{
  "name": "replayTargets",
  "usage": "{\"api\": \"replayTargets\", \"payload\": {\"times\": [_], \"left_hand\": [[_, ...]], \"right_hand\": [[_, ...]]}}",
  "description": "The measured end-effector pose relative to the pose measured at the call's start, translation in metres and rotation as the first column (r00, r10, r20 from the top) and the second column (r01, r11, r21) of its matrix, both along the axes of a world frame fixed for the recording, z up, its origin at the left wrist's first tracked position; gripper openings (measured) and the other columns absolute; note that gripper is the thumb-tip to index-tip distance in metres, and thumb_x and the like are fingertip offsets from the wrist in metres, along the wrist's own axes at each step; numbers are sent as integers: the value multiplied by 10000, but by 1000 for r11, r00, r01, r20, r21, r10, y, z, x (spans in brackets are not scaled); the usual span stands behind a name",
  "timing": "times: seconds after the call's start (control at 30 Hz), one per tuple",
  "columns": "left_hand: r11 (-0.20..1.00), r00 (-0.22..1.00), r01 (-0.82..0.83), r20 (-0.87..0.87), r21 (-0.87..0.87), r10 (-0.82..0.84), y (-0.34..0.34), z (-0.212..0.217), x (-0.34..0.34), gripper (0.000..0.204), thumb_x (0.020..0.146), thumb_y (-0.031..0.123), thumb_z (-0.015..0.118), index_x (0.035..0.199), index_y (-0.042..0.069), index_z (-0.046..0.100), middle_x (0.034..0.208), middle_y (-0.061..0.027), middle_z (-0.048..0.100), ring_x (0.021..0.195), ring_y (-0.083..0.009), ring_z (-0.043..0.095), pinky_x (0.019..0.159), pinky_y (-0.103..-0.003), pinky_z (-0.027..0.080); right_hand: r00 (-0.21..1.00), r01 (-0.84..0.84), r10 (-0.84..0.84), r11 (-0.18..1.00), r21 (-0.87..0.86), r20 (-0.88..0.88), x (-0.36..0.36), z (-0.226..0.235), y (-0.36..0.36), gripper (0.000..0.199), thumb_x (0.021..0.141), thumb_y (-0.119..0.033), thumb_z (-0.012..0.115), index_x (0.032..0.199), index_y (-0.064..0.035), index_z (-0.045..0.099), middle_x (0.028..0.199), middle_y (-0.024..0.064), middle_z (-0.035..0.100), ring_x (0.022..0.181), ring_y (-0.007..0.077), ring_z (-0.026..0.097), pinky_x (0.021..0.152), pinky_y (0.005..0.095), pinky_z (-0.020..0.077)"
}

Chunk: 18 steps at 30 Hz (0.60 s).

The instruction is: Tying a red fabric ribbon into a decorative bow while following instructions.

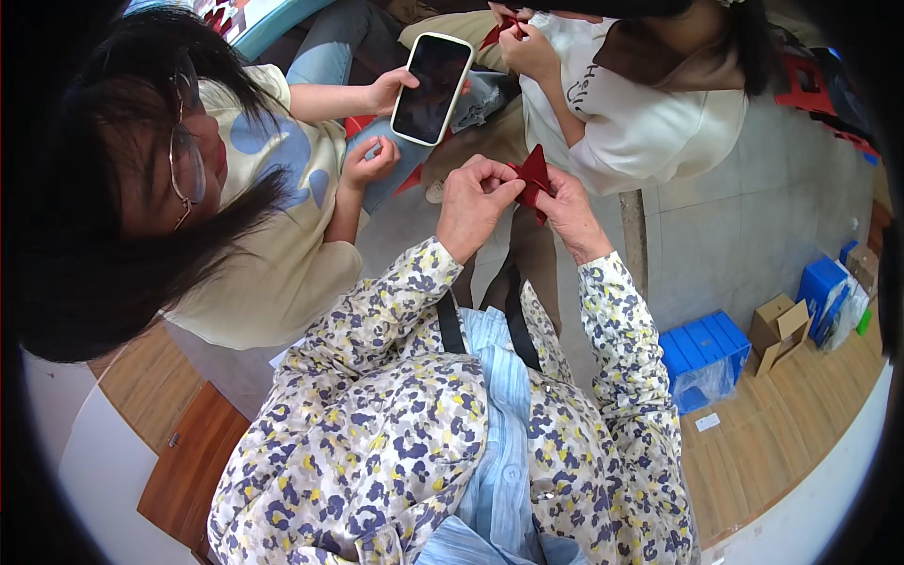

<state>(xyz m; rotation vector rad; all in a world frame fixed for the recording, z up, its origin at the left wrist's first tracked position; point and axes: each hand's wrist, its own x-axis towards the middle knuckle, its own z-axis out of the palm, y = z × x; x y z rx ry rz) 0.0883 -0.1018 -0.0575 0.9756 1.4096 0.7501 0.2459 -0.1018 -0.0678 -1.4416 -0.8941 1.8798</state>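
Floral sleeves (377,414) closest to the lens. Above them, the left hand (476,202) and right hand (570,212) both pinch a red folded paper piece (533,177), held mid-air. Tight pinching might tear a point or skew the crease.

A white-cased phone (431,88) with a dark screen sits at twelve o'clock, held by a neighbouring person in a pale yellow shirt (282,235). Blue plastic crates (704,350) and an open cardboard box (780,330) stand at four o'clock beside the wooden platform (782,443). A red stool (808,85) at two o'clock.
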Motion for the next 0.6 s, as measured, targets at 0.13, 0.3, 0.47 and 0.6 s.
{"api": "replayTargets", "payload": {"times": [0.13,0.3,0.47,0.6], "left_hand": [[993,994,96,65,-73,-91,0,-4,-2,136,802,98,664,858,-23,640,690,36,550,633,-40,472,571,-198,382],[998,996,-6,90,-61,11,-5,-2,0,167,727,99,705,812,-39,664,700,-27,540,589,-72,444,535,-247,368],[996,992,81,-97,38,-76,-9,11,-4,154,703,91,714,817,-5,680,704,-11,531,589,-76,445,541,-243,363],[994,986,97,-145,59,-88,-13,4,-5,141,700,79,708,818,7,681,676,11,526,580,-77,451,545,-238,361]], "right_hand": [[999,-36,36,998,-57,1,4,0,-2,188,822,-111,590,1002,-68,625,763,-68,548,604,11,434,512,182,336],[997,-35,30,997,-74,-70,11,-16,-10,282,842,-221,638,1091,-90,612,876,-68,611,695,1,493,533,171,354],[984,-4,-14,995,-102,-179,12,-12,-10,324,833,-213,654,1128,-89,597,933,-63,618,759,10,510,580,179,367],[983,-16,-4,994,-108,-183,11,-12,-10,336,832,-208,655,1141,-91,592,943,-62,619,764,10,509,579,181,369]]}}
